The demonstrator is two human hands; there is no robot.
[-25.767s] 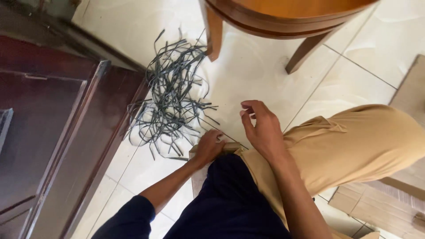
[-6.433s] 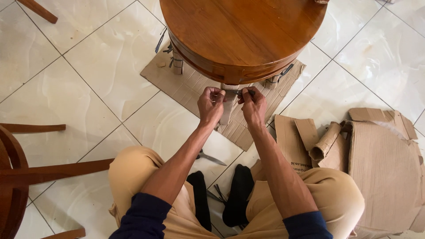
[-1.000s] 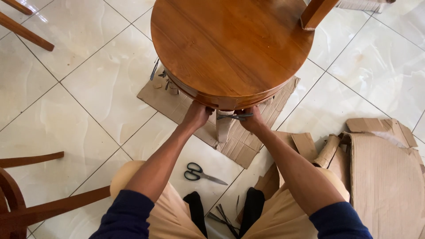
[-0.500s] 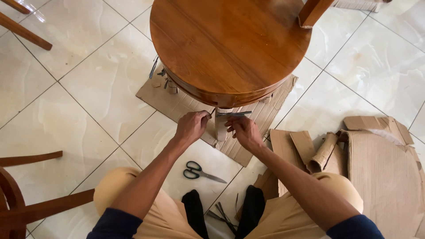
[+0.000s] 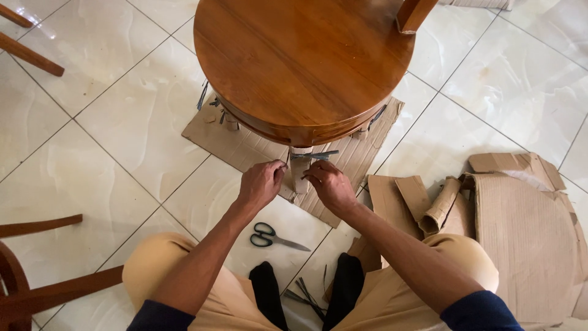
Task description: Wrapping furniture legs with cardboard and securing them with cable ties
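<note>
Both hands have drawn back a little from under the seat since half a second ago and now sit lower against the wrapped leg, while the round wooden seat has slid toward the top of the view. Fingers of the left hand (image 5: 260, 184) are curled together, the thumb and forefinger pinched at the left end of the dark plastic strap (image 5: 313, 155); whether they truly grip it or only touch it I cannot tell. Fingers of the right hand (image 5: 329, 184) are bent and close together just below the strap's middle, beside the cardboard-wrapped chair leg (image 5: 299, 171), and their hold is likewise unclear. Between the two sets of fingertips stands that leg, upright, with the strap crossing it near its top and its free end poking out past the right fingers. Under the fingers lies a flat sheet of corrugated cardboard (image 5: 245, 146) on the pale tiled floor (image 5: 98, 129). Just above the fingers sits the round wooden chair seat (image 5: 300, 58). Behind the left wrist, nearer the person, black-handled scissors (image 5: 275, 236) lie on the tile, blades pointing right. Well out beyond the right forearm lies a heap of torn cardboard pieces (image 5: 520, 214), one rolled into a tube. Further dark strips (image 5: 303, 293) lie between the person's black-socked feet.
</note>
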